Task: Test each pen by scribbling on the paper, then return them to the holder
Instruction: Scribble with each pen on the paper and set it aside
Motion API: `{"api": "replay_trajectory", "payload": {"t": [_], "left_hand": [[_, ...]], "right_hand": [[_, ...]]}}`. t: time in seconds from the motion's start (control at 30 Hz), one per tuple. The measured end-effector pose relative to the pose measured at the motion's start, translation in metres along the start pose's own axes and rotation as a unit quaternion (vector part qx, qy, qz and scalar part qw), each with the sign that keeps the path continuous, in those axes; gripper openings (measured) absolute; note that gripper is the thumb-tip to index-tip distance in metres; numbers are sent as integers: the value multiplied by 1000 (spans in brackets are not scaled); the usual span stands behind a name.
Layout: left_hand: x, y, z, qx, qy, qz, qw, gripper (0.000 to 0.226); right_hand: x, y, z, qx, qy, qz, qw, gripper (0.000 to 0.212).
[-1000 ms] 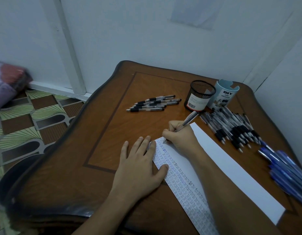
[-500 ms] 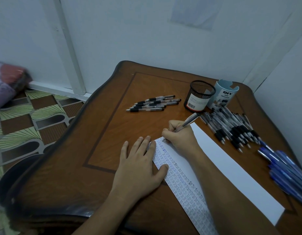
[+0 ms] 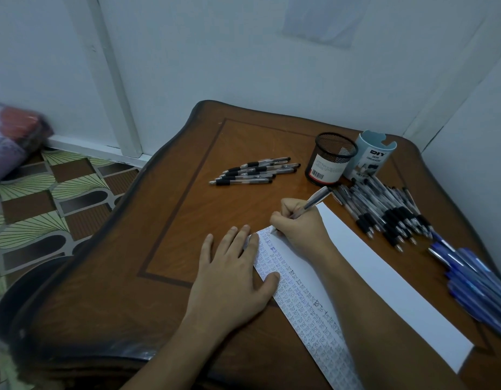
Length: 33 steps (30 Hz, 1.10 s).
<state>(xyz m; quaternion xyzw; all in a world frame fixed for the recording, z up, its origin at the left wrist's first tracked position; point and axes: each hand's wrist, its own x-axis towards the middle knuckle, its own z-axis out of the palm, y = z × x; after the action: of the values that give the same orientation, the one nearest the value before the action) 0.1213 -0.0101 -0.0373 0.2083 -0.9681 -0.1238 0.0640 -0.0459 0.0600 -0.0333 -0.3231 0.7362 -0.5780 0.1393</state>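
A pen (image 3: 314, 199) is gripped in the right hand (image 3: 295, 223), whose fingers are curled round the lower barrel. Its tip is set at the far left corner of the paper (image 3: 398, 291), a long white sheet laid slantwise on the wooden worktop (image 3: 187, 220). The silver upper end of the pen is tilted up and away towards the black mesh holder (image 3: 332, 159). The left hand (image 3: 232, 274) is laid flat with its fingers straight and slightly spread. Its palm is rested on the worktop, and its thumb and forefinger are pressed on the left edge of the paper; nothing is held in it. The left strip of the sheet is covered in rows of small scribbled marks. A pale blue desk organiser (image 3: 370, 159) marked DIY is stood just beside the holder. A small group of black-grip pens (image 3: 252, 171) is laid side by side left of the holder, a larger heap of like pens (image 3: 384, 212) is spread just right of the paper, and a pile of blue pens (image 3: 474, 277) is seen at the right edge.
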Motion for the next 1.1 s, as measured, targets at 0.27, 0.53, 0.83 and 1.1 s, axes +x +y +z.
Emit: {"api": "replay_trajectory", "payload": {"t": [0.27,0.53,0.83,1.1], "left_hand": [[0,0,1,3,0,2,1000,88],[1,0,2,-7,4,4,1000,88],[1,0,0,3,-1,0,1000,90],[1,1,1,-2,4,-1,1000,89]], "right_hand": [[0,0,-1,9,-16,4,1000,45],[-1,-1,0,13,2,2,1000,40],[2,5,0,34,-2,14,999,51],[10,-3,-11,181,62,103,976,40]]}}
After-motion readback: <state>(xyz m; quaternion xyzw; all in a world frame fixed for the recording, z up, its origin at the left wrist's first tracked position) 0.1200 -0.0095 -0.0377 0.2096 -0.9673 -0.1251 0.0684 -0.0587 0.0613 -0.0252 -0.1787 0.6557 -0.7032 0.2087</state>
